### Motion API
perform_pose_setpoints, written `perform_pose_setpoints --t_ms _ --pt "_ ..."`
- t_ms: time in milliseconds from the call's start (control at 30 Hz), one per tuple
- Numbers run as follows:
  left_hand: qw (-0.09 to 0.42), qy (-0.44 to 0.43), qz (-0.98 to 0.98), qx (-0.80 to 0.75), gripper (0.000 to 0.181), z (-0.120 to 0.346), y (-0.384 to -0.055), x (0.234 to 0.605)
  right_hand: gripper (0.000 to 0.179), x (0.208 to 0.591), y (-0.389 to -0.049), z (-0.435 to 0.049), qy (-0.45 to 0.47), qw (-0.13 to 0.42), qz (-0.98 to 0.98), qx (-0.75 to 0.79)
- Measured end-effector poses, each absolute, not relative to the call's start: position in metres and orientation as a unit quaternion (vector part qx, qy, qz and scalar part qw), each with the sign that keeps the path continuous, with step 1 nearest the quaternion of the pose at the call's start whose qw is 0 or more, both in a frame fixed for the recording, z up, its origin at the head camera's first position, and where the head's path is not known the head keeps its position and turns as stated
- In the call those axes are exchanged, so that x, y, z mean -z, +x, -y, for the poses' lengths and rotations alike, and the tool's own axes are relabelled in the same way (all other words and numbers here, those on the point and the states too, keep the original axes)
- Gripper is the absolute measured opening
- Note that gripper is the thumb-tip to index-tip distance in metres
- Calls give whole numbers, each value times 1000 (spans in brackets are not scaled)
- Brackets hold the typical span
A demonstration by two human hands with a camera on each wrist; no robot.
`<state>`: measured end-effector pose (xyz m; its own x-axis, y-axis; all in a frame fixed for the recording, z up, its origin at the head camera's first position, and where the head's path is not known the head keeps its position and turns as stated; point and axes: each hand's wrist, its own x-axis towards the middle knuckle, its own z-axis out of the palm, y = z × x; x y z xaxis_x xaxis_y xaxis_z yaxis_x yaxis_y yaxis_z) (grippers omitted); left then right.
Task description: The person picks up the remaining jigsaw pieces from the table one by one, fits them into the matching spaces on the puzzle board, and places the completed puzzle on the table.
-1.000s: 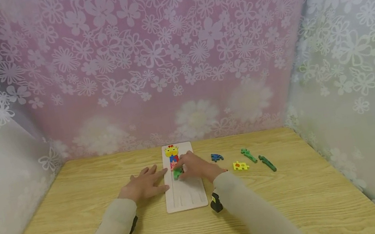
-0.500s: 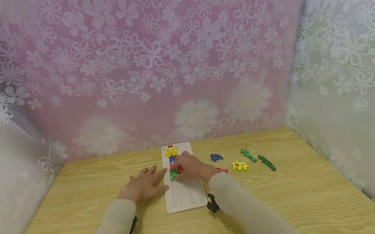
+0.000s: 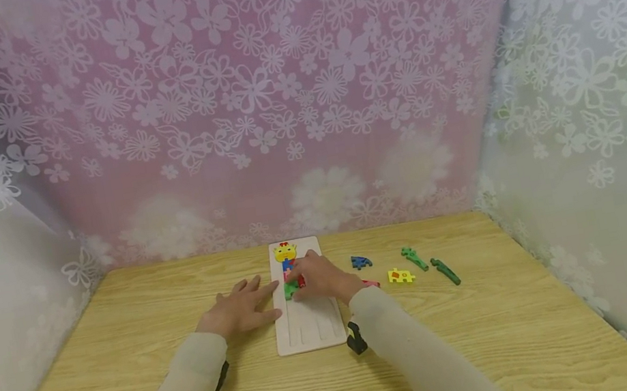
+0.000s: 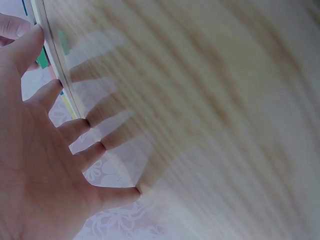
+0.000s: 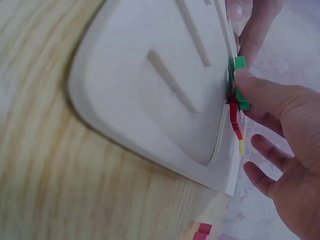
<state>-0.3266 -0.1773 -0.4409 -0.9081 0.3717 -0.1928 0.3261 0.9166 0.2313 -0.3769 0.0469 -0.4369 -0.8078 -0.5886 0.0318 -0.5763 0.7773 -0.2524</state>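
A pale wooden puzzle board (image 3: pixel 311 329) lies lengthwise before me, with a yellow giraffe head piece (image 3: pixel 285 253) at its far end and blue and pink pieces below it. My right hand (image 3: pixel 324 277) pinches a green puzzle piece (image 3: pixel 289 291) between thumb and fingers, close over the recess below the pink one. In the right wrist view the green piece stands up past the board's surface, with a red piece (image 5: pixel 234 119) beside it. My left hand (image 3: pixel 239 309) is spread at the board's left edge, thumb and index fingertips right at the rim, other fingertips on the table.
Right of the board lie a blue piece (image 3: pixel 361 262), a yellow piece (image 3: pixel 401 275), a light green piece (image 3: pixel 415 259) and a dark green piece (image 3: pixel 446 271). A pinkish-red piece (image 3: pixel 371 283) shows partly behind my right wrist. Flowered curtain (image 3: pixel 301 121) surrounds the table.
My right hand has shifted slightly left with the green piece, uncovering the red piece under the hand and the pinkish-red one by the wrist. My left hand has stayed put.
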Motion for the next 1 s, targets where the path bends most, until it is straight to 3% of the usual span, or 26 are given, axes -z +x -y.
perform_pose_setpoints --t_ms 1000 --pt "121 179 -973 -85 75 178 -327 443 34 439 -375 -47 -301 16 -945 126"
